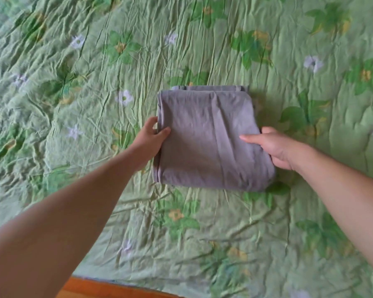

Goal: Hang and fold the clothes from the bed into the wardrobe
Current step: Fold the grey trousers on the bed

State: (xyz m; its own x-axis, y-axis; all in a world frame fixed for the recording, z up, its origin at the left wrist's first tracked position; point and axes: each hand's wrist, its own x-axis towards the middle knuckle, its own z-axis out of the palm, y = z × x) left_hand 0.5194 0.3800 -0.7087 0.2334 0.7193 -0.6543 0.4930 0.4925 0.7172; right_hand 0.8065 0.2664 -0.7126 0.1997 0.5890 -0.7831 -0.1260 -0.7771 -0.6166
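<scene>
In the middle of the frame, a folded grey garment (211,138), squared into a thick, roughly rectangular packet with several layers showing along its upper edge. Set on the bed (73,108), over a crumpled green cover printed with darker leaves and small white and yellow flowers. Smooth on top, apart from a faint crease down the middle.

At the packet's left edge, the left hand (148,138), reaching in from the lower left of the frame on a bare forearm. Thumb laid on top of the cloth, fingers (153,121) curled against the edge and partly out of sight below it, pinching that side.

At the right edge, the right hand (276,147), coming in from the lower right, also bare-armed. Thumb stretched flat across the top, pointing toward the middle of the frame. Fingers (268,130) bent round the side and going under, gripping the packet there. Both hands about halfway down the garment, well apart, with the cloth between them.

Impossible to tell whether the packet rests fully on the cover or is raised slightly.

Along the bottom edge of the frame, left of centre, a strip of orange-brown wooden floor (95,290) past the edge of the bed.
</scene>
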